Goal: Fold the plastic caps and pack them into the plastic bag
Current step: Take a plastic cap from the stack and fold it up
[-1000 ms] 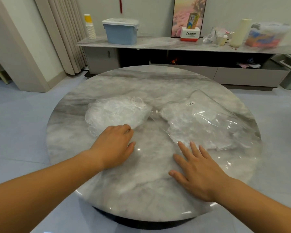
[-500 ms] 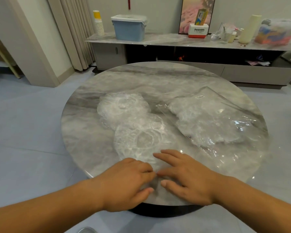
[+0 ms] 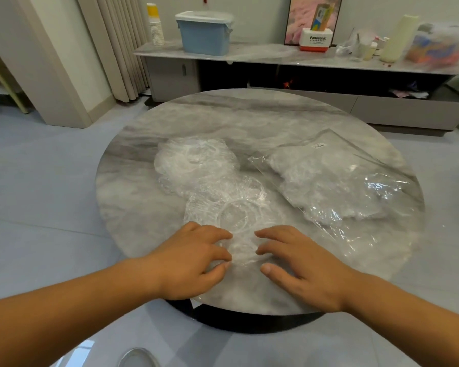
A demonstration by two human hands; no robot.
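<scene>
One clear plastic cap [image 3: 232, 217] lies spread flat near the front of the round marble table [image 3: 263, 123]. My left hand [image 3: 194, 258] has curled fingers and pinches the cap's near edge. Beside it, my right hand [image 3: 300, 263] rests on the same edge with its fingers spread and nearly straight. Behind the cap sits a pile of crumpled clear caps [image 3: 194, 160]. The clear plastic bag [image 3: 342, 186], with several caps inside, lies on the right of the table, its mouth facing the pile.
A low sideboard [image 3: 276, 56] along the back wall carries a blue lidded box [image 3: 203, 33], stacked paper cups [image 3: 155, 25] and other items. Curtains [image 3: 117, 43] hang at the back left. Grey floor surrounds the table.
My left hand dragged one cap off the pile to the table's front. My right hand came over from beside the bag to the cap's near edge. Both hands have since moved slightly apart.
</scene>
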